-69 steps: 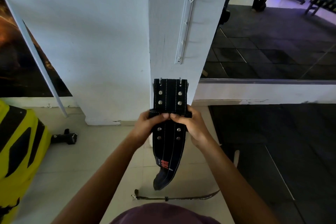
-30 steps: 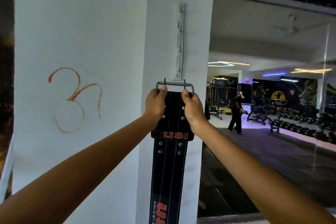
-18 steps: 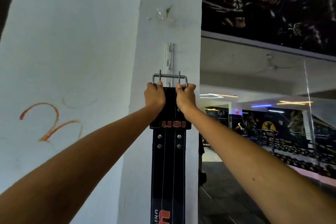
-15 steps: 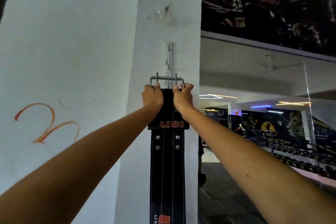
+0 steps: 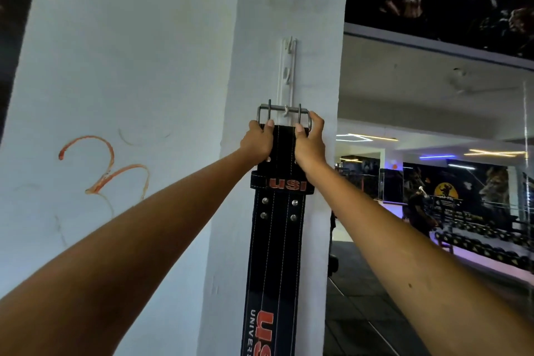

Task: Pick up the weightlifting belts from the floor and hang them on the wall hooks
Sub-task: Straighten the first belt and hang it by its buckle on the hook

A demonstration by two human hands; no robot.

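Since before, both hands — left hand (image 5: 258, 143), right hand (image 5: 309, 144) — gripping the black stitched leather weightlifting belt (image 5: 276, 234) have lifted its steel double-prong buckle (image 5: 283, 115) onto the white wall hook rail's (image 5: 286, 75) lowest hook; next: let go gently.

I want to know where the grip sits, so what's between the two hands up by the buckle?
In the head view, the black belt itself: a stitched strip shows between the left hand and right hand, just under the metal buckle.

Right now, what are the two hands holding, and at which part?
Both the left hand and right hand grip the black belt at its top end, just below the buckle.
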